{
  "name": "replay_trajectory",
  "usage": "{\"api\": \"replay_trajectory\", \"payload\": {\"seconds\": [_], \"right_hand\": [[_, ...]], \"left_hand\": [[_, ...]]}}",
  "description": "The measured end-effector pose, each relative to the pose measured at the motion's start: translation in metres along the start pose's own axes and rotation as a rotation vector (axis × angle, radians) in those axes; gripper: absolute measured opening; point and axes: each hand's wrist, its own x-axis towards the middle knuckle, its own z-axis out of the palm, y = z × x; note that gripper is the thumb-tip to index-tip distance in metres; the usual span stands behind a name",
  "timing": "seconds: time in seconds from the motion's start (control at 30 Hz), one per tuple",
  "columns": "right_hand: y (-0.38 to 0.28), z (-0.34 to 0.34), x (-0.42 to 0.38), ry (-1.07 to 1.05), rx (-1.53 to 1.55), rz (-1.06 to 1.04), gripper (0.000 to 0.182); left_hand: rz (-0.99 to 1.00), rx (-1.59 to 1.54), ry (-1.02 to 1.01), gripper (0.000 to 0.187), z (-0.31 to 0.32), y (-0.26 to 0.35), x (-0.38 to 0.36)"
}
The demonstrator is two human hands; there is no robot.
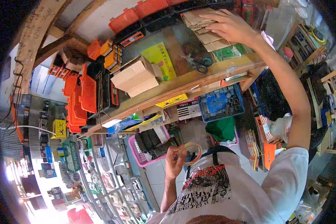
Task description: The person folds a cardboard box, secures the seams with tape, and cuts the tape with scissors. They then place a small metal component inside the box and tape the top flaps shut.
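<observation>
My left hand (pixel 174 161) is closed around a roll of tape (pixel 192 153), held upright in front of my shirt, below the counter. My right hand (pixel 222 25) reaches to the far part of the glass-topped counter. Its fingers are spread over a stack of folded cardboard (pixel 198 21), touching the top pieces; any grip beneath the fingers is hidden. Nearer me on the counter lie scissors (pixel 198 64) with dark blue handles. A cardboard box (pixel 136 76) with raised flaps stands to the left, beside a yellow-green SKT Bibcock box (pixel 158 59).
The counter's wooden edge (pixel 198 77) runs between my two arms. Orange cases (pixel 80 100) and small orange boxes (pixel 111 54) stand at the left. Under the counter are a blue basket of parts (pixel 239 109) and a pink basket (pixel 133 149) with black bags.
</observation>
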Motion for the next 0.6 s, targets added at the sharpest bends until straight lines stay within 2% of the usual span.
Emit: {"api": "replay_trajectory", "payload": {"seconds": [0.07, 0.2, 0.23, 0.33, 0.43, 0.53, 0.6], "right_hand": [[-0.001, 0.001, 0.002, 0.002, 0.102, 0.124, 0.011], [-0.015, -0.023, 0.012, -0.203, 0.015, 0.106, 0.009], [-0.015, -0.023, 0.011, -0.203, 0.048, 0.146, 0.019], [-0.018, -0.023, 0.009, -0.065, 0.095, 0.143, 0.03], [-0.017, -0.03, 0.011, -0.146, 0.084, 0.103, 0.034], [0.003, -0.004, 0.002, -0.11, 0.009, 0.058, 0.045], [-0.004, -0.013, 0.002, -0.173, 0.03, 0.104, 0.049]], "left_hand": [[-0.017, 0.009, 0.032, 0.018, 0.002, 0.004, 0.0], [0.028, 0.043, 0.047, 0.018, -0.003, 0.003, -0.002], [0.028, 0.049, 0.057, 0.018, -0.002, 0.005, -0.002], [0.007, 0.061, 0.082, 0.018, -0.002, 0.006, -0.005], [-0.012, 0.028, 0.09, 0.018, -0.004, 0.004, -0.007], [0.015, 0.01, 0.097, 0.018, -0.003, 0.006, -0.005], [0.032, 0.008, 0.101, 0.018, -0.003, 0.006, -0.005]]}}
